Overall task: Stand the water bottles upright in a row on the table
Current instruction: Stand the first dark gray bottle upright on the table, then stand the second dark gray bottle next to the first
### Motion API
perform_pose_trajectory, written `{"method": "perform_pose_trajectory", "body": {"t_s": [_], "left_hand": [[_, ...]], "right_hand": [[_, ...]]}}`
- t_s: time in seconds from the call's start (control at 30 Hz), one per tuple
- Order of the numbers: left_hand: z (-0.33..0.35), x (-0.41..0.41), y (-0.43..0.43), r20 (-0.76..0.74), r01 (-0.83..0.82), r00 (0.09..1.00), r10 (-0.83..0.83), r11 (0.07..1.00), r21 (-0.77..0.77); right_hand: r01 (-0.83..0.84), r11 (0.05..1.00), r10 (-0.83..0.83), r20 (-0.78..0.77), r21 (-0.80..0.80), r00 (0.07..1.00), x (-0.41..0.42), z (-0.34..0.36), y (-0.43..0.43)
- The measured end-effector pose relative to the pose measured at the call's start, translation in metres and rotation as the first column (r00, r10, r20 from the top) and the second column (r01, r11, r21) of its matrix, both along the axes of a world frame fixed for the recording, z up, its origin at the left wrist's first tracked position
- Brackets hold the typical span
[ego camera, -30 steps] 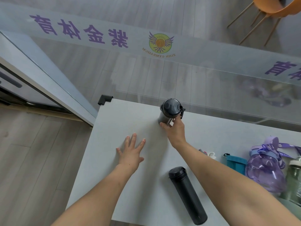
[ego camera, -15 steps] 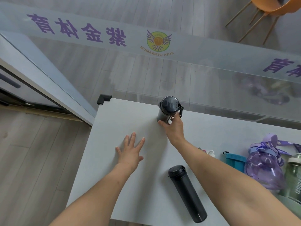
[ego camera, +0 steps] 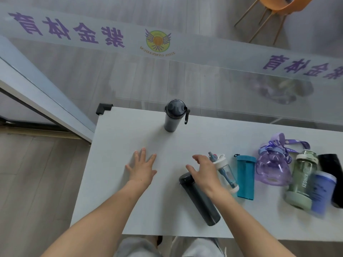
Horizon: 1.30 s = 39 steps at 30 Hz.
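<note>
A dark grey bottle (ego camera: 173, 116) with a strap stands upright near the far edge of the white table (ego camera: 118, 182), with no hand on it. A black slim bottle (ego camera: 201, 201) lies on its side near the front edge. My right hand (ego camera: 202, 172) hovers over its cap end with fingers spread and holds nothing. My left hand (ego camera: 142, 166) rests flat on the table, fingers apart. To the right lie a clear bottle with a white lid (ego camera: 225, 171), a teal bottle (ego camera: 245, 177), a purple jug (ego camera: 271, 167), a green bottle (ego camera: 301, 179), a blue bottle (ego camera: 322, 193) and a black bottle (ego camera: 334, 175).
A glass wall with purple lettering (ego camera: 96, 32) runs just behind the table's far edge. A black corner guard (ego camera: 103, 108) caps the far left corner. An orange chair (ego camera: 274, 8) stands beyond the glass. Wooden floor lies to the left.
My right hand let go of the upright dark grey bottle and drew back toward me, now over the lying black bottle. The view dropped, showing more bottles at the right.
</note>
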<state>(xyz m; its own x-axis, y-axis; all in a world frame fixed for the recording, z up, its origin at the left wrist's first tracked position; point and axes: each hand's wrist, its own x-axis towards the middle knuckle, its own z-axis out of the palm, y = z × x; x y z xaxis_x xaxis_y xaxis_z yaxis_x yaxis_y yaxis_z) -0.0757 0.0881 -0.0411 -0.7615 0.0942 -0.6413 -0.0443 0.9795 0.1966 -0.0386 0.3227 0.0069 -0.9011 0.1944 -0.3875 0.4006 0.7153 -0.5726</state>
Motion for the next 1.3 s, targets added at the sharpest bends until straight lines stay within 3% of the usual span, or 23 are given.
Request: {"method": "perform_pose_trajectory", "body": {"t_s": [0.27,0.47,0.67,0.9,1.3], "left_hand": [[-0.003,0.037,0.013,0.015,0.032,0.999,-0.031,0.999,-0.032],[-0.005,0.041,0.02,0.013,0.002,1.0,-0.001,0.999,-0.044],[-0.001,0.041,0.02,0.019,-0.016,1.0,0.017,0.999,-0.032],[0.003,0.038,0.025,0.047,-0.061,0.997,0.061,0.998,-0.001],[0.0,0.032,0.033,-0.026,-0.078,0.997,0.078,0.997,-0.001]], "right_hand": [[-0.163,0.978,0.136,0.195,0.133,0.971,0.068,-0.002,0.011],[-0.245,0.957,0.207,0.227,0.155,0.952,0.069,-0.012,0.012],[-0.094,0.995,0.096,0.042,-0.042,0.995,0.052,-0.002,0.012],[0.018,0.969,-0.059,-0.156,-0.248,0.986,0.024,0.017,0.007],[0.057,0.949,-0.138,-0.248,-0.309,0.959,0.005,0.022,0.021]]}}
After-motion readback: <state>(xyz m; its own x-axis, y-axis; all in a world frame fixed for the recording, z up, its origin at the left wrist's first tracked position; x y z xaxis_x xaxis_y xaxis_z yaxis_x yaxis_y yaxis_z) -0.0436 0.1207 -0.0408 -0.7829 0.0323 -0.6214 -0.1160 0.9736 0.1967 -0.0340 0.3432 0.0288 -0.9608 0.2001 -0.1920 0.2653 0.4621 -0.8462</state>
